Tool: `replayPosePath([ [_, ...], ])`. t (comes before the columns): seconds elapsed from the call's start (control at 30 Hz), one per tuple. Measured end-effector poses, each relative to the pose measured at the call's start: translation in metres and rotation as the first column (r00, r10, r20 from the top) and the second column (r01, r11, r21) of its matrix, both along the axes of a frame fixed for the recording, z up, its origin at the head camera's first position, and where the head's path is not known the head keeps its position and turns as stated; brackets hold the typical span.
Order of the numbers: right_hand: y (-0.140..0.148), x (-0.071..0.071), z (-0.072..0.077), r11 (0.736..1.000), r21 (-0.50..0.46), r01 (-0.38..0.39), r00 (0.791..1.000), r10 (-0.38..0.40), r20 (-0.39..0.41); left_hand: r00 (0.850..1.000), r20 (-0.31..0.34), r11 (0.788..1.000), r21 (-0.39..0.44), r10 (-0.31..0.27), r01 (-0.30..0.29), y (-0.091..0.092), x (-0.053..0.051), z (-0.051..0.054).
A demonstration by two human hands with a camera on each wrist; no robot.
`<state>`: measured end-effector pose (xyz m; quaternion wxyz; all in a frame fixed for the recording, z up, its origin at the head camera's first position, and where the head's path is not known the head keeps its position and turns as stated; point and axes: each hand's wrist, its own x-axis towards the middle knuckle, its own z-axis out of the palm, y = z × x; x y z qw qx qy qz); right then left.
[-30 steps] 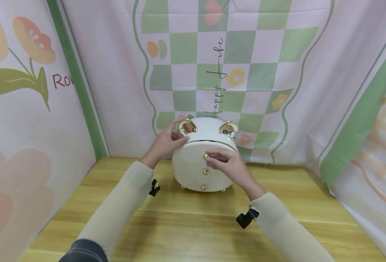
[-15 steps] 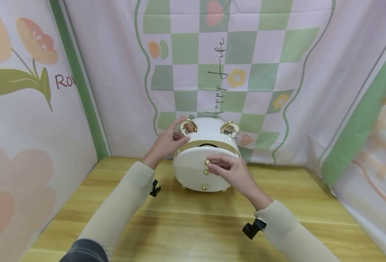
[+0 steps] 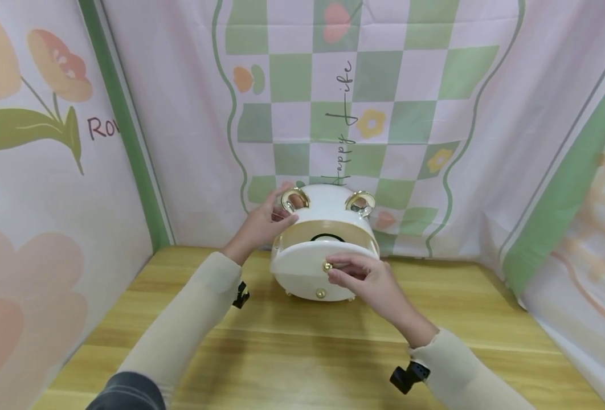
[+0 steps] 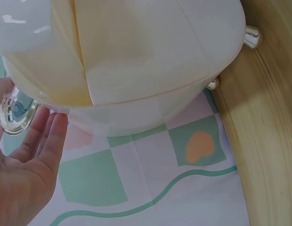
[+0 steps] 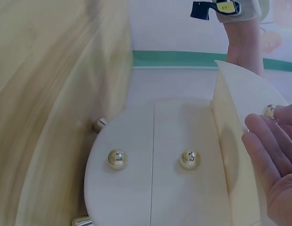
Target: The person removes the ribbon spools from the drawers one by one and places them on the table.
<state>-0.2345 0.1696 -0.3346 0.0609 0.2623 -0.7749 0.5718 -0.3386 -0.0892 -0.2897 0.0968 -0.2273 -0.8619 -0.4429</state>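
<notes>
With fingers loosely extended, the left hand (image 3: 260, 229) is touching the white cabinet (image 3: 327, 200) on the table (image 3: 302, 353); the right hand (image 3: 376, 283) is pinching the gold knob (image 3: 327, 266) of the protruding top drawer (image 3: 298, 261). Only the right wrist view is showing the middle knob (image 5: 190, 160).

A checkered cloth (image 3: 332, 122) hangs behind the wooden table (image 3: 302, 359).
</notes>
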Motion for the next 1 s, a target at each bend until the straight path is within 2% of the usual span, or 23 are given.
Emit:
replayPosePath([
  [0.23,-0.001,0.014,0.001,0.998,0.038,0.046,0.999,-0.045,-0.020,1.000,-0.001,1.000,0.005,0.003,-0.002,0.000,0.000,0.001],
  [1.0,-0.003,0.043,-0.010,0.999,0.026,0.047,0.992,-0.043,-0.119,1.000,0.006,1.000,0.023,-0.013,0.013,-0.001,0.000,-0.002],
])
